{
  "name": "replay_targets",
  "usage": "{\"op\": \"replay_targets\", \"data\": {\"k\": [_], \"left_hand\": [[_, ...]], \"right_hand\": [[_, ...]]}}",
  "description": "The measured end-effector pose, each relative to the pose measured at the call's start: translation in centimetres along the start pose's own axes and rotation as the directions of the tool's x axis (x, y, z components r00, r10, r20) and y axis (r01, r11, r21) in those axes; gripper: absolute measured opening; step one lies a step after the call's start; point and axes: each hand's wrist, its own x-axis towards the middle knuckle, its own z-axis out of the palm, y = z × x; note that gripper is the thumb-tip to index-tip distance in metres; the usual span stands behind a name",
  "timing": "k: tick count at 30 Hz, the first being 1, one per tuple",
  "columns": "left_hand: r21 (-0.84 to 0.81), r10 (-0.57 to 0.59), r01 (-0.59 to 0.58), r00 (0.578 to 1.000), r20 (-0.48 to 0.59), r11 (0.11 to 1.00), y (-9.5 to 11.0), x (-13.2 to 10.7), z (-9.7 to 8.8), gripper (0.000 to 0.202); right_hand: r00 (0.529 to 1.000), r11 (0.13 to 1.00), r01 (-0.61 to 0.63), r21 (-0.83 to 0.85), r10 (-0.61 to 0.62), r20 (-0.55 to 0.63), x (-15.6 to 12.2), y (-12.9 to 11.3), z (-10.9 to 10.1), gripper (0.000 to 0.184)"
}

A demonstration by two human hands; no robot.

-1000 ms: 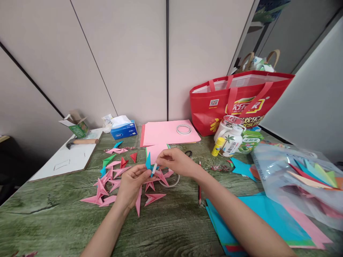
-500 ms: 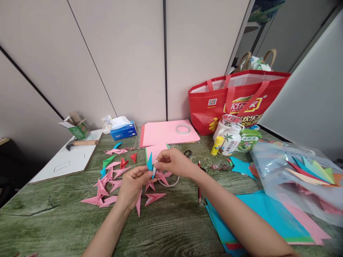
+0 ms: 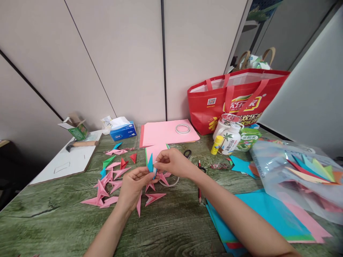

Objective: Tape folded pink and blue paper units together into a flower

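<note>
1. Both hands meet above the tabletop. The left hand [image 3: 135, 184] pinches a blue folded paper point [image 3: 150, 163] between thumb and fingers, tip upward, likely to steady it.
2. At its right edge sits a narrow white strip [image 3: 154, 172]. The right hand [image 3: 170, 162] has its fingertips gathered there; whether they clamp or merely press, I cannot tell.
3. Pink folded paper pieces [image 3: 155, 198] lie loose beneath and left of the hands, presumably spread for easy reach.
4. Farther back, 1 white tape ring [image 3: 176, 129] lies flat on stacked pink sheets [image 3: 158, 132], probably parked there.
5. Rightward, 1 yellow glue stick [image 3: 217, 144] stands upright beside a white bottle [image 3: 230, 141], apparently to save room.
6. Behind them, 1 red shopping bag [image 3: 206, 114] stands near the wall, seemingly kept off the working area.
</note>
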Motion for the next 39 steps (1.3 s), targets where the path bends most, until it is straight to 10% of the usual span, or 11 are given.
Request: {"op": "replay_targets", "data": {"k": [12,15,19,25,39], "left_hand": [[0.283,0.242,-0.231,0.97,-0.005,0.931,-1.0,0.0,-0.4,0.019],[0.479,0.48,-0.439,0.876,0.043,0.76,-1.4,-0.1,-0.6,0.014],[0.63,0.732,-0.68,0.634,0.249,0.375,-1.4,-0.3,-0.8,0.01],[0.595,0.835,-0.804,0.314,0.452,-0.02,-1.0,-0.7,-0.9,0.02],[0.544,0.777,-0.811,0.195,0.598,-0.215,-1.1,-0.9,-2.0,0.023]], "right_hand": [[0.995,0.987,-0.068,0.143,0.056,0.082,0.3,0.4,0.0,0.01],[0.992,0.989,-0.071,0.126,0.057,0.112,0.1,0.3,-0.3,0.012],[0.988,0.994,-0.066,0.082,0.054,0.142,-0.3,0.1,-0.6,0.014],[0.985,0.998,-0.053,0.038,0.046,0.164,-1.0,-0.6,-0.7,0.009],[0.996,1.0,-0.016,0.017,0.015,0.084,-1.9,-1.7,0.2,0.004]]}}
